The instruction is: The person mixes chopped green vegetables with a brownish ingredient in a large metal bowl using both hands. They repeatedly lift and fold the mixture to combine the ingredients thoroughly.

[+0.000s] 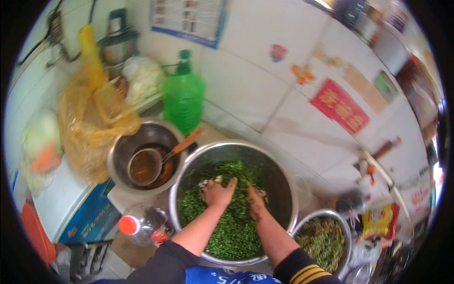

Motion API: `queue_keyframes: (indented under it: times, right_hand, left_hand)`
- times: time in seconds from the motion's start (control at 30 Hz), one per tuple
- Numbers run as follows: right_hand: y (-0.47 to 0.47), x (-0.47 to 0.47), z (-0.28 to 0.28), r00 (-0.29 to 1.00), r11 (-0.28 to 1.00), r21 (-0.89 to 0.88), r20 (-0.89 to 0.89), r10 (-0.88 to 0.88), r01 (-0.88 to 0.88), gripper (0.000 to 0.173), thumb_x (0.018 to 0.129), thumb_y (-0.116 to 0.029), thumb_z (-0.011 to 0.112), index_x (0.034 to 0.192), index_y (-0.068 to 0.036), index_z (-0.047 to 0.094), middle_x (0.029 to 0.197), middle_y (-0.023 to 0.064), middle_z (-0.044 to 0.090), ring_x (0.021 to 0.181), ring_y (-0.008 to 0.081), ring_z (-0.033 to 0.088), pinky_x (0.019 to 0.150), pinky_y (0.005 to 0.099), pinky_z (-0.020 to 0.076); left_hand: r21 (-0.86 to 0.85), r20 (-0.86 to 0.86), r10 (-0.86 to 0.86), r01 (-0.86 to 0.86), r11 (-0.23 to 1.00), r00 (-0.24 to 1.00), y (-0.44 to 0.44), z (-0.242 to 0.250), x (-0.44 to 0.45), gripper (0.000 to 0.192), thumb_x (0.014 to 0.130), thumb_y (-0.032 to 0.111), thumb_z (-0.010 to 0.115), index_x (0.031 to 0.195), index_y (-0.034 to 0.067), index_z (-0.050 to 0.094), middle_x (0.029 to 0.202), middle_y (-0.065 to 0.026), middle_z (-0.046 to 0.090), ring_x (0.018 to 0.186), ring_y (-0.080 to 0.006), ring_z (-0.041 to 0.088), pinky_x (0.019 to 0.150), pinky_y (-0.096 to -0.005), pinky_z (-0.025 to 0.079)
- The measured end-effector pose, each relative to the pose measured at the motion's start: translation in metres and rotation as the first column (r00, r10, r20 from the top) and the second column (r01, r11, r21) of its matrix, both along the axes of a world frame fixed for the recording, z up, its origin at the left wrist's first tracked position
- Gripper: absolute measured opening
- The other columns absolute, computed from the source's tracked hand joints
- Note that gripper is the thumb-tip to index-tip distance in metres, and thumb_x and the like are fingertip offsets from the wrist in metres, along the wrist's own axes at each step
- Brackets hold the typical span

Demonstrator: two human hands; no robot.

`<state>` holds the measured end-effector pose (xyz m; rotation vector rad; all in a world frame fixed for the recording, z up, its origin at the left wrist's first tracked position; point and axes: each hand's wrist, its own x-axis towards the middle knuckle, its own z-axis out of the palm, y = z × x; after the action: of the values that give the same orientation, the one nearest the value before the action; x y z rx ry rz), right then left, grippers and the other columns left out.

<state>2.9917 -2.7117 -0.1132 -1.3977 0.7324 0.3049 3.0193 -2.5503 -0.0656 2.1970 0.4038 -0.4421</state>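
A large stainless steel bowl (pixel 282 227) stands in front of me, holding a heap of finely chopped greens (pixel 232 238). Inside it, my left hand (pixel 218 194) presses into the far part of the heap, its thumb apart from the other fingers. Pale bits show by those fingertips. My right hand (pixel 256 200) reaches in beside it, with its fingers largely sunk in the greens. Whether either hand grasps any greens is hidden.
Left of the bowl stands a smaller metal bowl (pixel 118 174) holding a wooden-handled strainer (pixel 145 167) and brown liquid. Nearby are a clear plastic jug (pixel 142 220), a green spray bottle (pixel 183 96) and a yellow plastic bag (pixel 85 131). Another metal bowl (pixel 347 230) at right contains chopped vegetables (pixel 321 241).
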Motion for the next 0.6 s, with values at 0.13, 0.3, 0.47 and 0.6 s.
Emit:
queue_keyframes:
  times: [0.13,0.3,0.47,0.6]
  right_hand:
    - [0.046,-0.018,0.051,0.975,0.958,0.286,0.221,-0.035,-0.031,0.070,0.085,-0.054,0.056,0.143,-0.022,0.031,0.153,0.0068,0.012,0.139,0.0285,0.014,0.110,0.0518,0.0120]
    - [0.069,-0.019,0.062,0.858,0.850,0.374,0.212,-0.467,0.371,0.073,0.084,-0.044,0.064,0.140,-0.009,0.032,0.135,0.0122,0.041,0.121,0.0244,0.041,0.098,0.0446,0.0352]
    - [0.054,-0.051,0.081,0.693,0.769,0.532,0.401,-0.599,0.356,0.045,0.089,-0.025,0.060,0.128,-0.009,0.045,0.115,0.0026,0.056,0.098,0.0148,0.054,0.082,0.0307,0.0462]
    - [0.026,-0.104,0.132,0.634,0.673,0.608,0.334,-0.698,0.421,0.048,0.089,-0.029,0.059,0.130,-0.009,0.042,0.117,0.0039,0.053,0.102,0.0165,0.052,0.084,0.0318,0.0451]
  left_hand:
    - [-0.462,0.062,0.270,-0.212,0.861,0.961,0.001,0.004,-0.001,0.072,0.077,0.048,0.066,0.121,-0.006,0.052,0.119,-0.0255,0.055,0.111,-0.0342,0.053,0.096,-0.0396,0.038]
    - [-0.788,0.104,0.303,-0.107,0.607,0.947,-0.003,0.039,-0.015,0.049,0.081,0.027,0.066,0.116,-0.005,0.055,0.112,-0.0157,0.059,0.099,-0.0239,0.055,0.087,-0.0345,0.042]
    - [-0.835,0.146,0.216,0.003,0.550,0.965,-0.028,0.093,-0.041,0.039,0.085,0.018,0.062,0.115,-0.005,0.054,0.107,-0.0120,0.060,0.091,-0.0193,0.057,0.081,-0.0316,0.044]
    - [-0.732,0.188,0.263,-0.044,0.680,0.946,-0.074,0.120,-0.079,0.037,0.083,0.017,0.064,0.112,-0.005,0.056,0.103,-0.0109,0.061,0.089,-0.0197,0.056,0.080,-0.0321,0.045]
